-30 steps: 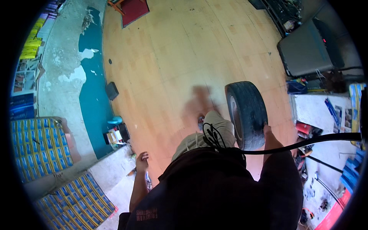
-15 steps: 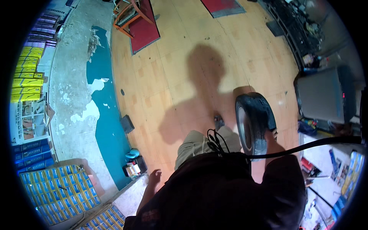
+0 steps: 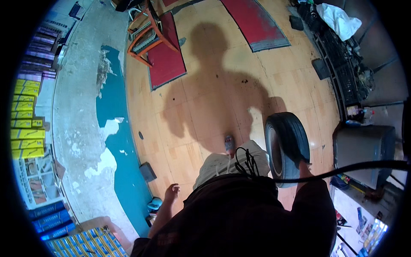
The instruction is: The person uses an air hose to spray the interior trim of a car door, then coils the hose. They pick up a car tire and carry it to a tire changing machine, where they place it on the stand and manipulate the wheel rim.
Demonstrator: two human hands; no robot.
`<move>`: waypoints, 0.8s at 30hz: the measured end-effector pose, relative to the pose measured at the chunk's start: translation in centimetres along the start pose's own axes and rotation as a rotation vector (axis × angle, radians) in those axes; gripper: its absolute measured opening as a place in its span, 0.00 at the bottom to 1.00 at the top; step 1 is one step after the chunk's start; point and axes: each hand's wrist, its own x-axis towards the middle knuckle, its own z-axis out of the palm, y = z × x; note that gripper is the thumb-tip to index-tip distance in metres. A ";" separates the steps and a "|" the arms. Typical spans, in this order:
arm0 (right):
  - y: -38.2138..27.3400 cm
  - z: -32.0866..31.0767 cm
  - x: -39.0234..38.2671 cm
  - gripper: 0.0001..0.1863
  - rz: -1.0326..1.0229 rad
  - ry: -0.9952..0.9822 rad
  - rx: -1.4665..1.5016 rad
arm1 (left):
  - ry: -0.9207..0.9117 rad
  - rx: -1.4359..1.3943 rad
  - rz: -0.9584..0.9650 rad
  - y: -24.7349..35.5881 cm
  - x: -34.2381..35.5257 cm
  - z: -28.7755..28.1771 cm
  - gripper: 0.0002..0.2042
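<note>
A black tyre on a metal rim, a car wheel [image 3: 291, 137], stands upright on the floor at my right side, tilted a little. My right hand [image 3: 303, 166] is on its tread, on the side near me; the fingers lie in shadow against the rubber and show only in part. On the left, my left hand [image 3: 172, 192] hangs beside my body, loosely curled, holding nothing. One foot [image 3: 229, 144] in a sandal or slipper shows ahead of my light shorts [image 3: 214, 165]. A black cable [image 3: 342, 170] crosses in front of my right arm.
Left is a peeling teal and white wall [image 3: 124, 180] with yellow boxes [image 3: 26, 132] beside it. A wooden chair [image 3: 152, 36] stands on a red mat [image 3: 168, 64] ahead. Rightward are a grey cabinet [image 3: 359, 150] and a cluttered black rack [image 3: 338, 64].
I have moved forward across the floor; the chair and mats are nearer. The wheel has stayed at my right side with my right hand on it. My left hand still hangs free.
</note>
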 end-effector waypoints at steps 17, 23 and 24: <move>-44.3 1.9 -14.3 0.49 -0.009 -0.454 -0.375 | -0.136 0.559 0.098 40.9 28.8 -15.9 0.14; -70.4 4.6 -26.7 0.49 -0.448 -0.609 -0.507 | -0.208 0.491 -0.096 45.9 32.2 -17.5 0.14; -74.0 4.8 -26.0 0.49 -0.535 -0.723 -0.459 | -0.269 0.719 -0.186 48.3 34.7 -17.1 0.14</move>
